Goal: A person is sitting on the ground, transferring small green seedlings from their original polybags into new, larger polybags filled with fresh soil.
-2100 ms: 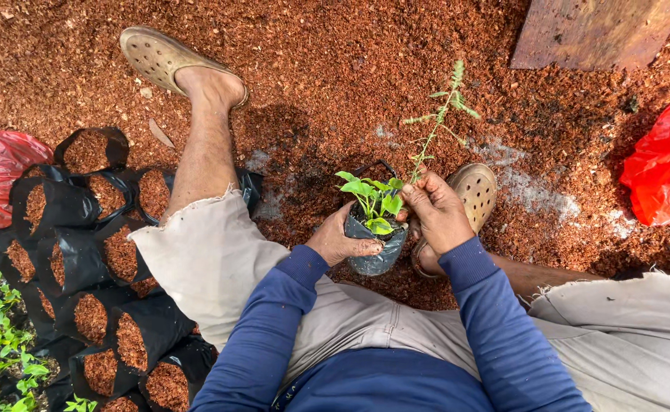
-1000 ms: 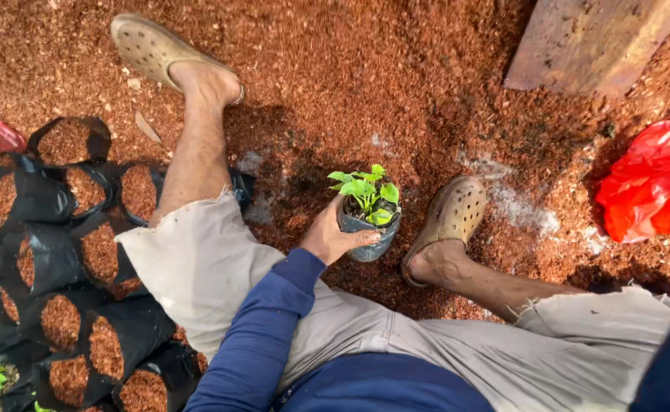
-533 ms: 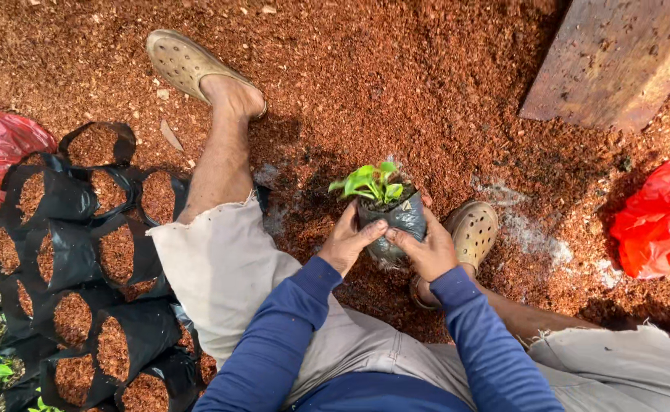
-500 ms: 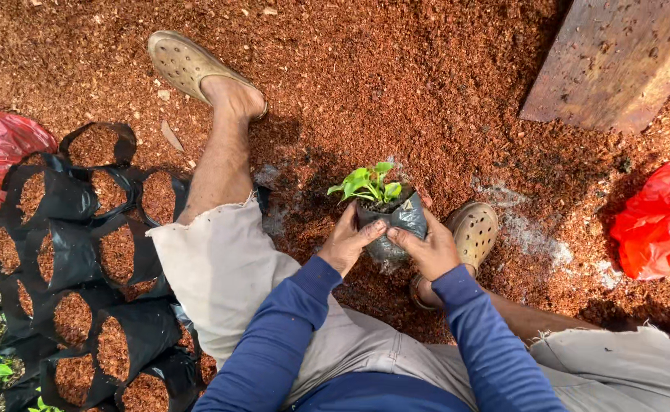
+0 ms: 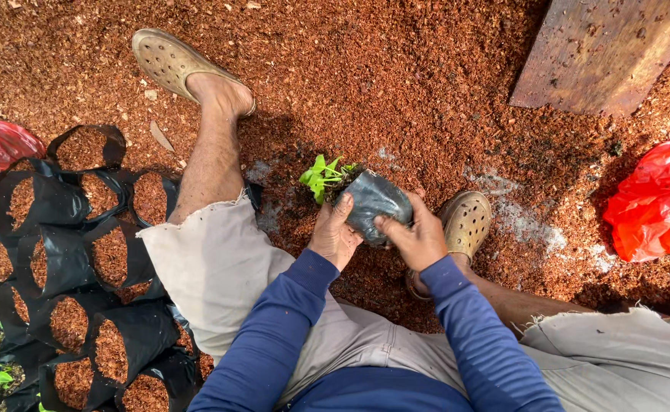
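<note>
Between the seated person's legs, left hand [image 5: 333, 238] and right hand [image 5: 419, 240] both close fingers around a black nursery bag [image 5: 373, 204] tilted left, seedling [image 5: 321, 175] already in it, above reddish mulch ground [image 5: 396, 84]; filled empty-topped bags [image 5: 83, 259] wait left.

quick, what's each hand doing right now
Left hand: closed on the black seedling bag, which is tilted to the left.
Right hand: closed on the same bag from the other side.
</note>
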